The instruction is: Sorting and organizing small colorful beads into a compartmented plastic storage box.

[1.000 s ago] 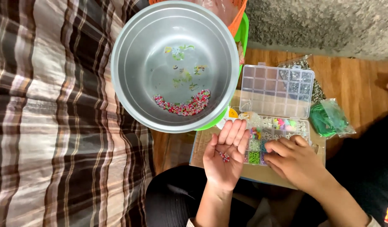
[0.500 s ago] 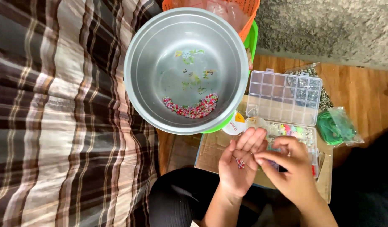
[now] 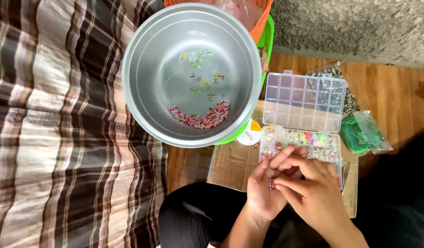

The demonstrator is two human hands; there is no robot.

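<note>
Right hand (image 3: pixel 313 193) fingertips apparently on beads (image 3: pixel 271 184) in left palm (image 3: pixel 262 193)

Smooth brushed-metal bowl (image 3: pixel 147 78), clear glossy plastic organiser box (image 3: pixel 303 101), wooden floor (image 3: pixel 395 92).

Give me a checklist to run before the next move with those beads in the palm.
1. Beads rest in the cupped left hand: ok.
2. Right hand fingertips meet the beads in the palm: ok; whether one is pinched, cannot tell.
3. Bead organizer box lid open, compartments reachable: ok.
4. Metal bowl upright, pink beads pooled at its bottom: ok.
5. Bowl seated steadily on the green basket: cannot tell.
6. Bag of green cord lies apart from the hands: ok.
</note>
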